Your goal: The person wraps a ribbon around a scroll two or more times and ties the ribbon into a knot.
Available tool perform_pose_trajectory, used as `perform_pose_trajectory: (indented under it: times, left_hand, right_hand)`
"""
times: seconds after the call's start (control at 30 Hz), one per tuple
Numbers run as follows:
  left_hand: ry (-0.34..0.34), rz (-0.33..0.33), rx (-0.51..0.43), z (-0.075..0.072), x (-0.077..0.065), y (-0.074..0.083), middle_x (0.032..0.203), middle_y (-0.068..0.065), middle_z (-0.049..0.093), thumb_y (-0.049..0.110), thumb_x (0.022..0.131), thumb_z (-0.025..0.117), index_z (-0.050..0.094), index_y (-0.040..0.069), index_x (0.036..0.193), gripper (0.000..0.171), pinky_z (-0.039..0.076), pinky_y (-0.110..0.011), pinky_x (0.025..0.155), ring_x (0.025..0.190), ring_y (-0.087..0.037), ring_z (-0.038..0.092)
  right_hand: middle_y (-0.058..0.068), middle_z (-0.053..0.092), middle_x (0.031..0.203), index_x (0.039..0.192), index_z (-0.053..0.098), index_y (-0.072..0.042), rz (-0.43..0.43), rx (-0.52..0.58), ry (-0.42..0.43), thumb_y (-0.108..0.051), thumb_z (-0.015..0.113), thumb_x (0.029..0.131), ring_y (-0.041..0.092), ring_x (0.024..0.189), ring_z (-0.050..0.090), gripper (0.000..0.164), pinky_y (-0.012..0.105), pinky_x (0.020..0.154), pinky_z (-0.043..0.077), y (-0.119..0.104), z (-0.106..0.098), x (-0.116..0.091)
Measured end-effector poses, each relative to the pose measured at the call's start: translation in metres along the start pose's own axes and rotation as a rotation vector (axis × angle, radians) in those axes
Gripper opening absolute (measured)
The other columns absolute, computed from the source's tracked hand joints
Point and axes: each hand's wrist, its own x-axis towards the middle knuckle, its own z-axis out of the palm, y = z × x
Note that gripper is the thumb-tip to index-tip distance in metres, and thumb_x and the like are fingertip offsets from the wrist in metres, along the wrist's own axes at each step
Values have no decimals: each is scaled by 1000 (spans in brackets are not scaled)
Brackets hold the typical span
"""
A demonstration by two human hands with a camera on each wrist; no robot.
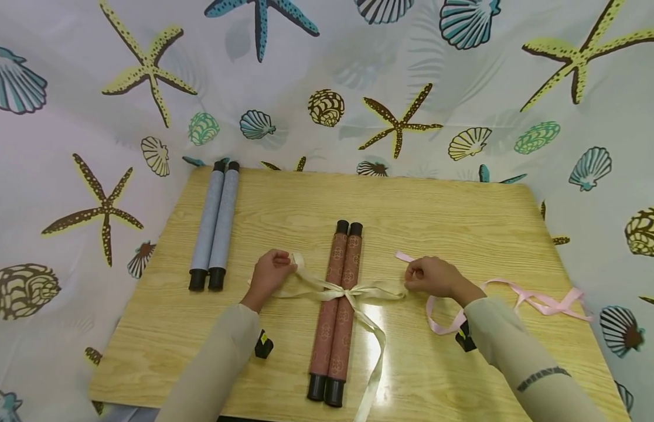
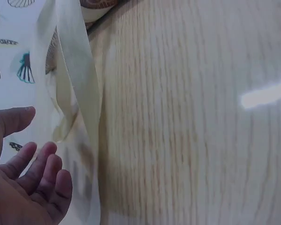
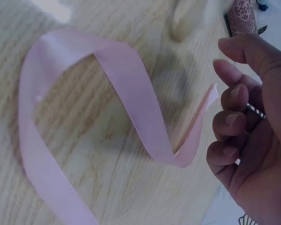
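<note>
Two reddish-brown patterned scrolls (image 1: 339,310) with black end caps lie side by side at mid-table. A cream ribbon (image 1: 380,291) is tied around both in a bow, one tail trailing toward the near edge. My left hand (image 1: 271,272) is at the ribbon's left loop and end; in the left wrist view its thumb and fingers are apart, with the ribbon (image 2: 79,70) beyond the fingertips. My right hand (image 1: 432,276) is by the tip of the right loop. In the right wrist view its thumb and loosely bent fingers (image 3: 232,119) stand apart and the blurred cream loop is off the fingertips.
A pink ribbon (image 1: 551,303) curls over the table under and beyond my right forearm. Two light blue scrolls (image 1: 215,220) with black caps lie at the back left. A seashell-printed cloth (image 1: 285,88) hangs behind the wooden table (image 1: 438,211).
</note>
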Motion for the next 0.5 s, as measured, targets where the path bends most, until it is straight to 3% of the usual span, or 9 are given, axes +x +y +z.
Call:
perform_pose_trajectory:
  times: [0.07, 0.17, 0.33, 0.5]
  left_hand:
    - [-3, 23, 30, -2, -8, 3, 123, -17, 64, 21, 94, 70, 59, 5, 126, 38, 52, -47, 95, 113, -33, 63]
    - [-27, 58, 86, -5, -24, 9, 111, -13, 67, 20, 93, 71, 64, 6, 117, 30, 55, -42, 83, 99, -28, 67]
    - [-140, 113, 185, -1, -54, 9, 89, -5, 70, 19, 91, 73, 69, 10, 97, 11, 51, -30, 69, 77, -13, 64]
    - [-269, 69, 266, 10, -82, 4, 80, 0, 69, 22, 89, 75, 70, 13, 88, 11, 45, -27, 62, 68, -9, 58]
  right_hand:
    - [-5, 54, 67, 91, 70, -13, 26, -6, 28, -23, 69, 88, 7, 57, 42, 11, 25, 54, 35, -1, 2, -3]
    - [-5, 55, 71, 97, 69, -12, 57, -10, 65, -24, 68, 88, 9, 57, 42, 15, 26, 52, 34, -5, 7, -9]
    - [-6, 58, 74, 95, 69, -15, 40, 15, 91, -24, 68, 89, 6, 56, 43, 11, 25, 49, 36, -23, 21, -21]
    - [-5, 67, 76, 87, 71, -14, -33, 169, 56, -19, 68, 91, -1, 62, 51, 7, 20, 56, 44, -56, 52, -33]
